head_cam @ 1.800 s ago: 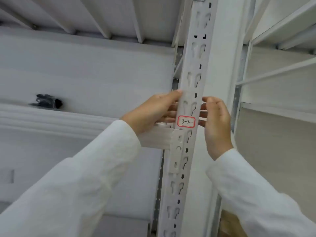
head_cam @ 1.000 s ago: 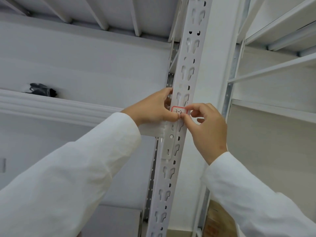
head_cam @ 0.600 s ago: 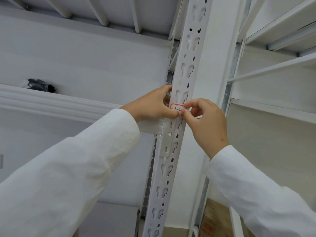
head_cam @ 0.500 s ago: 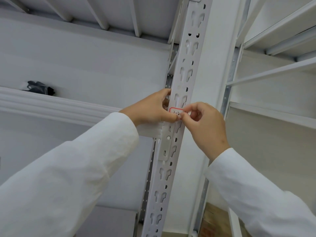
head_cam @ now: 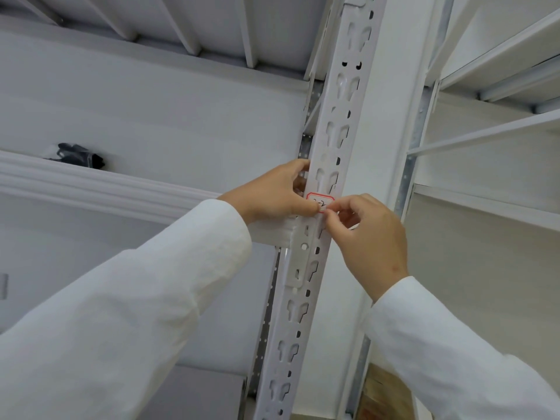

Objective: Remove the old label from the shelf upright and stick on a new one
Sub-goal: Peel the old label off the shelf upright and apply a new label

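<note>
Since 1.8 s ago both hands have closed onto the label (head_cam: 318, 202). On the far left shelf beam (head_cam: 91, 186) lies a black bundle (head_cam: 77, 155). Left hand (head_cam: 274, 194) grips the slotted upright (head_cam: 328, 165), thumb pressing the red-bordered label's left edge. Right hand (head_cam: 368, 241), fingers curled, pinches its lower right corner, covering part.

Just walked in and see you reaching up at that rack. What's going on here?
A person in white sleeves is working on the red-bordered label stuck to the slotted white shelf upright. The left hand grips the upright's edge with its thumb beside the label, while the right hand pinches at the label's lower right corner. The label is still on the upright.
</note>
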A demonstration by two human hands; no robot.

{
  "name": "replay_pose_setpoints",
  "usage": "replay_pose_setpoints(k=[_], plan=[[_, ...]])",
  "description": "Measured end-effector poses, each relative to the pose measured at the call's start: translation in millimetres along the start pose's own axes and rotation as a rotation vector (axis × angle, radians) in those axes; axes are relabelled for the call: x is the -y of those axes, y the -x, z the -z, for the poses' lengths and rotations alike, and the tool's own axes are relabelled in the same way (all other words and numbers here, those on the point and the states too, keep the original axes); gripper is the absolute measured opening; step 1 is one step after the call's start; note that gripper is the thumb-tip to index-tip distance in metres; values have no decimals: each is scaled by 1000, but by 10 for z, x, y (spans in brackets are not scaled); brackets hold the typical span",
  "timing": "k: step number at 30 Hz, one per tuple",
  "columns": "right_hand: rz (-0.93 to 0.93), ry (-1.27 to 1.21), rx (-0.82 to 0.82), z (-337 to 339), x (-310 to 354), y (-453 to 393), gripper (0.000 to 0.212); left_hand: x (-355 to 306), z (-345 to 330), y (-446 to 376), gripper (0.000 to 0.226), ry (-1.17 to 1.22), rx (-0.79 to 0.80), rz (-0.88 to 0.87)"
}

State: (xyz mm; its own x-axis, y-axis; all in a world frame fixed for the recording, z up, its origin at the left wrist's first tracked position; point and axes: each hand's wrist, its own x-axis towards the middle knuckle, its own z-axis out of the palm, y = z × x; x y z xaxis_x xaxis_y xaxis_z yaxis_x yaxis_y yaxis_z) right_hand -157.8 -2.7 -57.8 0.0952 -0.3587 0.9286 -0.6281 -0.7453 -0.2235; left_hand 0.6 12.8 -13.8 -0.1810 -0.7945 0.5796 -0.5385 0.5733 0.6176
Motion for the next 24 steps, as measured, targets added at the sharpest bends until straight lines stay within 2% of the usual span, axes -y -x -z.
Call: replay_pose_setpoints(k=[3, 7, 16, 24], plan=[[4, -70, -24, -43, 18, 80, 4, -8, 4, -1, 62, 9, 0, 11], [7, -111, -85, -17, -23, 34, 17, -10, 5, -15, 63, 12, 5, 22], [68, -2, -43, 1, -50, 58, 14, -7, -3, -21, 63, 10, 5, 32], [37, -36, -43, 3, -31, 42, 14, -11, -6, -16, 63, 34, 8, 29]])
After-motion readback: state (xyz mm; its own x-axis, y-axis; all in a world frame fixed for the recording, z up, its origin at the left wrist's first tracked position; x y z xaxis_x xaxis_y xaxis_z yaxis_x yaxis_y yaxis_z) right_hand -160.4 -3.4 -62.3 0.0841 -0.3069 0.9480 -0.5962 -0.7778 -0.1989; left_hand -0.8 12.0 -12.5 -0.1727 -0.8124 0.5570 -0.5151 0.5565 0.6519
